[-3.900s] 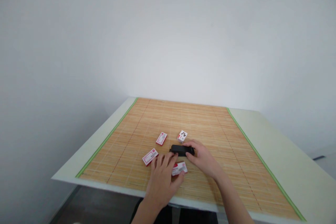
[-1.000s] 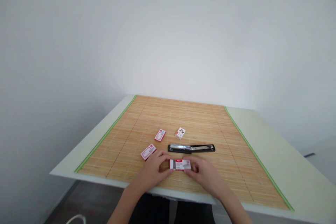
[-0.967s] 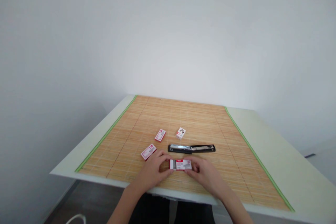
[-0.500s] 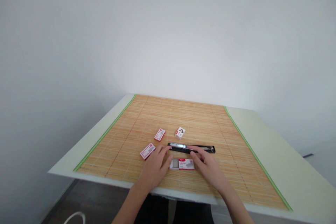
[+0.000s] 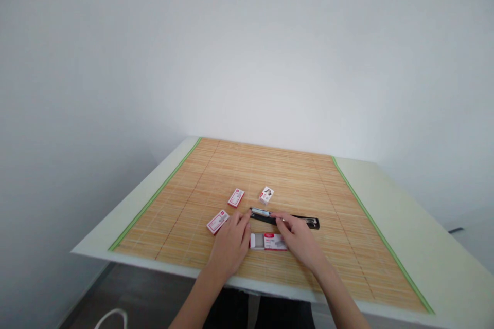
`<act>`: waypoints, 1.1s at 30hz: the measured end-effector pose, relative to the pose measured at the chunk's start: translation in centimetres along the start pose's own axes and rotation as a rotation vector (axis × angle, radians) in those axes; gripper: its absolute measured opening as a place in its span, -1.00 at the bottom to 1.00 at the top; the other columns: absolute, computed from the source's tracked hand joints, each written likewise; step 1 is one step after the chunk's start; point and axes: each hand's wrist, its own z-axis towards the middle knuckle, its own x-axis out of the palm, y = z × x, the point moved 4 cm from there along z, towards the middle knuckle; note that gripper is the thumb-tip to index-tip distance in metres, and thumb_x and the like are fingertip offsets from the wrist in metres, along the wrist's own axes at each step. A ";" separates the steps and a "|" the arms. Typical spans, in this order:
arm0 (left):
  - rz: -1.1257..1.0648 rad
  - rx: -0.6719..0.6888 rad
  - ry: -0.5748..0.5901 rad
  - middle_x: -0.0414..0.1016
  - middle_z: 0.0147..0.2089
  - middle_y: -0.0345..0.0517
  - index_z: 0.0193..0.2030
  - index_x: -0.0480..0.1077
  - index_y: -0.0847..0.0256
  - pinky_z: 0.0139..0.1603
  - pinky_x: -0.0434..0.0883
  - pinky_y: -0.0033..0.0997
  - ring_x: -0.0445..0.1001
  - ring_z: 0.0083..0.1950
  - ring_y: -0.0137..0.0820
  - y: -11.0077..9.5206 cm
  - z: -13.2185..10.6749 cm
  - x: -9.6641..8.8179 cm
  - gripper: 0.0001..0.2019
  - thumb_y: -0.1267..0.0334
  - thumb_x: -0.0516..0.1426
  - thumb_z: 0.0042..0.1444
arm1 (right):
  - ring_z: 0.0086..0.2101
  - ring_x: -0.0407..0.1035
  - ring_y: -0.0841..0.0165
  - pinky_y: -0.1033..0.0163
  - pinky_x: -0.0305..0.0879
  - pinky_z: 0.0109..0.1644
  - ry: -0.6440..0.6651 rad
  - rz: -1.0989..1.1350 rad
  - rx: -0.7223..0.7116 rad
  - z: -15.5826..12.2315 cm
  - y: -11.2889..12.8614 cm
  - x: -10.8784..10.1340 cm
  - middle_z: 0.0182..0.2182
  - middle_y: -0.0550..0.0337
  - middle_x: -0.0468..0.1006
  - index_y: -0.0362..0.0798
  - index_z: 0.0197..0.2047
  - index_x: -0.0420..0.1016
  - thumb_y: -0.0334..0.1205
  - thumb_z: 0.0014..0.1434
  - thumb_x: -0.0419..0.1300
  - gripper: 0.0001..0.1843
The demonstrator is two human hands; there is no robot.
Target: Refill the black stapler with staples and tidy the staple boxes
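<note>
A long black stapler (image 5: 266, 220) lies opened out flat on the mat, its silvery channel showing between my hands. My left hand (image 5: 230, 244) holds the stapler's left end at its fingertips. Over the middle of the stapler, my right hand (image 5: 301, 239) is closed, thumb and forefinger pinched on it; its fingers cover part of the channel, and any small piece between them is hidden. Just in front, a red-and-white staple box (image 5: 275, 241) lies with its grey inside exposed at the left, partly behind my right hand.
A small red-and-white box (image 5: 217, 221) lies beside my left hand. Another such box (image 5: 235, 198) and a white box with a stapler picture (image 5: 266, 195) lie beyond the stapler. The bamboo mat (image 5: 270, 169) with green edges covers much of the white table (image 5: 389, 205), which meets a wall.
My right thumb and forefinger have drawn together over the stapler. The stapler has shifted slightly and its right end has tilted a little toward me. My left fingers have closed up.
</note>
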 end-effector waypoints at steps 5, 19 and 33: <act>-0.033 -0.001 -0.003 0.46 0.03 -0.05 0.28 0.37 0.05 0.15 0.42 -0.17 0.47 0.05 -0.23 -0.3 -0.2 -0.4 -0.64 0.28 -0.10 0.49 | -0.45 0.39 0.27 0.25 0.23 -0.35 0.043 -0.003 0.002 0.4 -0.1 0.1 -0.44 0.17 0.60 -0.02 0.13 0.63 0.01 0.41 0.01 -0.52; 0.005 0.027 -0.005 0.45 0.01 -0.03 0.22 0.38 0.07 0.14 0.41 -0.13 0.46 0.04 -0.20 -0.8 -0.2 -0.5 -0.67 0.30 -0.10 0.48 | -0.56 0.28 0.39 0.33 0.11 -0.50 0.020 0.246 0.120 2.4 -0.4 4.2 -0.48 0.16 0.59 -0.18 -0.05 0.63 0.12 0.29 0.14 -0.48; -0.049 0.022 0.014 0.45 0.01 -0.02 0.23 0.39 0.06 0.17 0.40 -0.10 0.45 0.07 -0.20 -0.9 -0.2 -0.7 -0.65 0.28 -0.13 0.49 | -0.62 0.06 0.45 0.32 -0.05 -0.51 -0.019 0.301 0.049 3.5 1.6 5.3 -0.68 0.40 0.26 -0.08 -0.23 0.60 0.08 0.19 0.25 -0.63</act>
